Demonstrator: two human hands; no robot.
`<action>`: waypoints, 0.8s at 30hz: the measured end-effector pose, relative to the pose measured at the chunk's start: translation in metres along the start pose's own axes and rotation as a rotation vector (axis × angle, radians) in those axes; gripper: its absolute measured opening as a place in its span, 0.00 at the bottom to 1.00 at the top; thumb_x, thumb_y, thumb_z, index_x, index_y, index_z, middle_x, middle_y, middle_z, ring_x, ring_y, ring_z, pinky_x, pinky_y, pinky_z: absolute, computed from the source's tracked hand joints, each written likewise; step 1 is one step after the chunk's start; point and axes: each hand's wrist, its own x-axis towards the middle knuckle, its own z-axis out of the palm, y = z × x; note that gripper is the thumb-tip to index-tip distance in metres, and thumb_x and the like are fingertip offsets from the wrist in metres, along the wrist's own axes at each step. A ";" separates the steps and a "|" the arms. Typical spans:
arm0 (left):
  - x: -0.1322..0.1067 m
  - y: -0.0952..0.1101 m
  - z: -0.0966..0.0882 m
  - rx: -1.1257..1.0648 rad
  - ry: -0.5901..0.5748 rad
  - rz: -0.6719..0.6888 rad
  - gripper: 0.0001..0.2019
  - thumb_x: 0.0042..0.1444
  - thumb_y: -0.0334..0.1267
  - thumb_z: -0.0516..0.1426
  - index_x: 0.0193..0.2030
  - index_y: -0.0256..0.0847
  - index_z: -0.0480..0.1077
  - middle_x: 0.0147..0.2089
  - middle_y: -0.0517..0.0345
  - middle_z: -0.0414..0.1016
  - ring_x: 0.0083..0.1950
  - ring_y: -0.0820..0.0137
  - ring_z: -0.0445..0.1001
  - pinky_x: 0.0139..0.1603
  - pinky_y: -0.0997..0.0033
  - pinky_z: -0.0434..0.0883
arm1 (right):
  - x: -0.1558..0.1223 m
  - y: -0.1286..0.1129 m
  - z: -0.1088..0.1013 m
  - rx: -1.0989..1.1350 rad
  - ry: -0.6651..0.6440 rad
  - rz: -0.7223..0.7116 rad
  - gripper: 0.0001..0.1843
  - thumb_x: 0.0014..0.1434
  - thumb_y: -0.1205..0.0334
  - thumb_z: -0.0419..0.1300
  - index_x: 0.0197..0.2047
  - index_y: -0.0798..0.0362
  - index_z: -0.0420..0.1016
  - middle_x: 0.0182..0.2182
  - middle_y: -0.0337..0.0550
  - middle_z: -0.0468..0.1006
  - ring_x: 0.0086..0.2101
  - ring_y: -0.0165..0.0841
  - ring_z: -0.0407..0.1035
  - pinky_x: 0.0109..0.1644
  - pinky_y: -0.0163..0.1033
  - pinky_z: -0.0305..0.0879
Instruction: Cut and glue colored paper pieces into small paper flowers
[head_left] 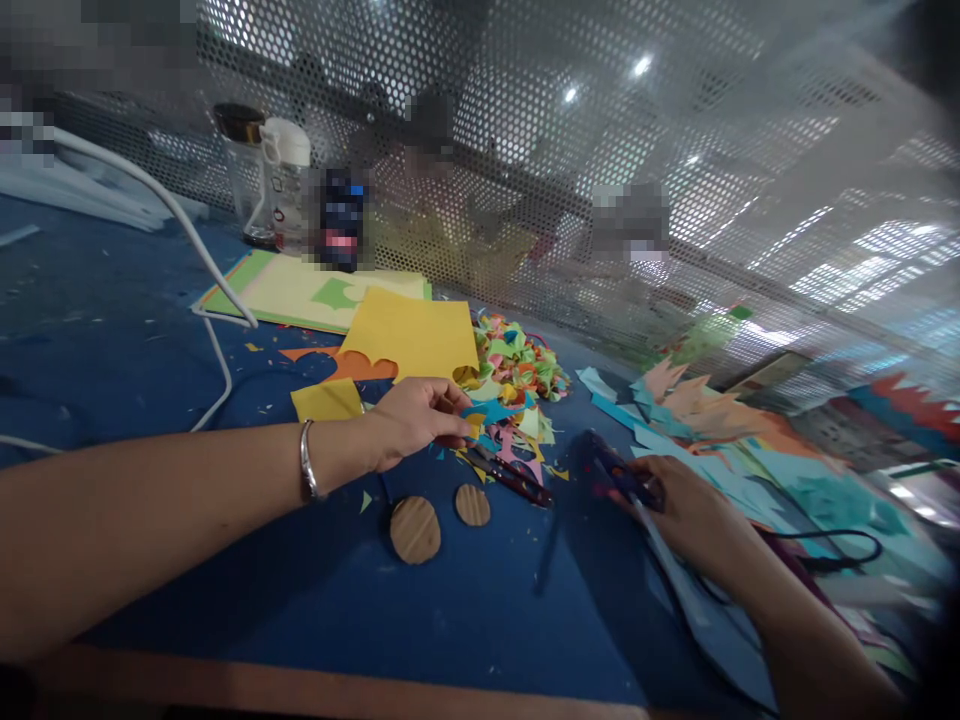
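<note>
My left hand (416,420), a silver bangle on its wrist, reaches over the blue table (247,590) and pinches small coloured paper scraps (487,415) at the edge of a scrap pile. My right hand (675,510) is wrapped round a dark blue glue gun (611,465) that lies low over the table, its black cord (847,550) trailing right. Between the hands lie scissors (510,478) with dark red handles. Two round wooden discs (415,529) rest just below my left hand.
A yellow sheet (412,335) and green-edged paper (292,290) lie behind. A heap of crumpled coloured bits (525,365) sits mid-table. Cut paper shapes (720,420) cover the right side. A white cable (202,250) crosses the left. Bottles (270,180) stand by a perforated metal screen (600,150).
</note>
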 end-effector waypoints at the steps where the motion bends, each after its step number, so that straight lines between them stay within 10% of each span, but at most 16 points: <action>1: 0.000 -0.001 -0.001 -0.004 -0.002 0.002 0.11 0.43 0.25 0.66 0.32 0.36 0.69 0.27 0.62 0.72 0.27 0.74 0.76 0.35 0.68 0.74 | -0.002 -0.001 -0.005 0.028 -0.028 -0.026 0.18 0.55 0.51 0.58 0.44 0.52 0.75 0.38 0.51 0.79 0.37 0.46 0.75 0.40 0.49 0.70; 8: -0.002 0.000 -0.001 0.013 -0.020 0.021 0.10 0.42 0.24 0.65 0.30 0.36 0.70 0.26 0.63 0.71 0.27 0.75 0.75 0.32 0.71 0.74 | 0.004 -0.086 -0.046 0.222 0.054 -0.062 0.17 0.63 0.47 0.56 0.44 0.50 0.77 0.36 0.47 0.79 0.34 0.40 0.75 0.36 0.44 0.70; 13: -0.005 0.000 0.002 0.113 -0.063 0.039 0.08 0.42 0.23 0.64 0.27 0.37 0.71 0.26 0.65 0.72 0.25 0.78 0.72 0.33 0.73 0.74 | 0.034 -0.154 -0.035 0.352 0.051 -0.224 0.14 0.65 0.51 0.57 0.45 0.51 0.76 0.35 0.45 0.78 0.33 0.37 0.73 0.36 0.40 0.68; 24: -0.010 0.004 0.006 -0.015 -0.097 -0.017 0.06 0.46 0.22 0.63 0.28 0.34 0.71 0.25 0.63 0.74 0.27 0.77 0.75 0.38 0.71 0.74 | 0.050 -0.175 -0.005 0.576 0.101 -0.221 0.09 0.64 0.58 0.58 0.36 0.53 0.77 0.29 0.42 0.77 0.28 0.33 0.70 0.34 0.38 0.65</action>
